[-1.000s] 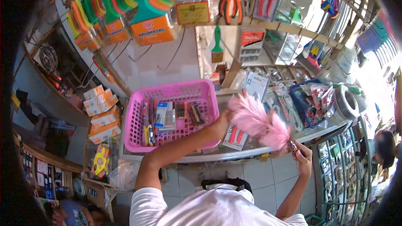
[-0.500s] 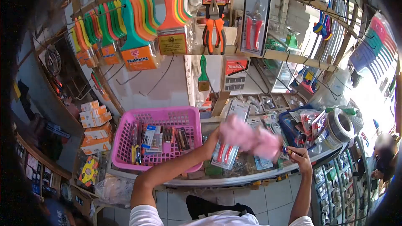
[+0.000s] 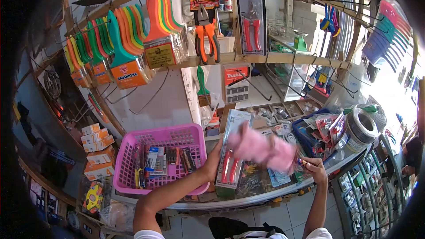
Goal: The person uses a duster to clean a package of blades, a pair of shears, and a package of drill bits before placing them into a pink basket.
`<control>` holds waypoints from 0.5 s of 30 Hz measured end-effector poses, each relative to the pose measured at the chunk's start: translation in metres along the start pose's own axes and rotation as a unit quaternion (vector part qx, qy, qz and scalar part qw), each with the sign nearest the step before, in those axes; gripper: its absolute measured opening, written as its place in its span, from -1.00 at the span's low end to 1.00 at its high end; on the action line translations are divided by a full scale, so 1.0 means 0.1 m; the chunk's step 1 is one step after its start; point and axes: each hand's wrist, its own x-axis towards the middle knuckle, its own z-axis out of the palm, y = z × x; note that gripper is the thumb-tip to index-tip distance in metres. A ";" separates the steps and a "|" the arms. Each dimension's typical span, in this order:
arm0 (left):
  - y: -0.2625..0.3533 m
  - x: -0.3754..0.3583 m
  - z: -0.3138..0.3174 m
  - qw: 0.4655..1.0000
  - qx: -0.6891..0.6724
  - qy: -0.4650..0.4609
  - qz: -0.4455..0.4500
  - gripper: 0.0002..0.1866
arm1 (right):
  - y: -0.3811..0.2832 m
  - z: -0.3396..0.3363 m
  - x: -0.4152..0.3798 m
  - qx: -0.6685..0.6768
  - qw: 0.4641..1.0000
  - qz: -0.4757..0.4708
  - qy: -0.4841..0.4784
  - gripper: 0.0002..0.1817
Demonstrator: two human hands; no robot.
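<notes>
My left hand (image 3: pixel 215 161) is closed on the left edge of a carded pack with red-handled shears (image 3: pixel 229 168), held tilted above the glass counter. In my right hand (image 3: pixel 313 168) is the thin end of a duster with a pink cloth head (image 3: pixel 270 150). The pink head is smeared by motion and lies across the right side of the pack, hiding part of it. Whether the cloth touches the pack I cannot tell. Left of my left hand, a pink basket (image 3: pixel 161 128) holds several small packaged tools.
Paintbrushes (image 3: pixel 128 35), pliers (image 3: pixel 206 40) and another shears pack (image 3: pixel 251 22) hang from the wooden rack ahead. Bare metal hooks stick out below. A blue basket (image 3: pixel 305 139) of packets and a wire coil (image 3: pixel 361 126) are at the right. Orange boxes (image 3: pixel 99 155) are stacked at the left.
The view has shifted, with the hanging goods further left. My left hand and the pack have moved slightly left and down in view. The pink duster head is still blurred, at a slightly different angle.
</notes>
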 end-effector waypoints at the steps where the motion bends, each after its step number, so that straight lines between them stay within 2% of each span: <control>1: 0.03 -0.03 0.06 0.998 0.032 0.048 0.010 -0.15 | -0.03 0.02 0.01 0.004 1.000 -0.002 0.005 -0.54; 3: -0.01 0.03 -0.09 0.999 -0.014 0.000 -0.030 -0.13 | -0.06 0.08 0.02 0.019 1.000 -0.001 0.014 -0.54; 4: -0.06 0.07 -0.17 0.998 -0.048 -0.027 -0.039 -0.13 | 0.06 0.07 0.06 0.034 0.997 0.001 0.065 -0.58; 5: -0.12 0.09 -0.21 0.994 -0.083 -0.055 -0.048 -0.13 | 0.10 0.05 0.06 0.036 0.998 0.011 0.045 -0.59; 8: -0.14 0.09 -0.17 0.997 -0.054 -0.026 -0.050 -0.12 | 0.14 -0.06 0.07 0.067 0.997 0.020 -0.021 -0.59; 11: -0.14 0.12 -0.22 0.996 -0.061 -0.047 -0.055 -0.11 | 0.16 -0.01 0.08 0.077 0.996 0.013 0.039 -0.60; 14: -0.16 0.13 -0.23 0.992 -0.081 -0.088 -0.041 -0.10 | 0.12 0.03 0.09 0.070 0.997 0.025 0.030 -0.59; 15: -0.14 0.10 -0.16 0.996 -0.071 -0.044 -0.033 -0.12 | 0.12 0.01 0.08 0.064 0.997 0.030 0.016 -0.59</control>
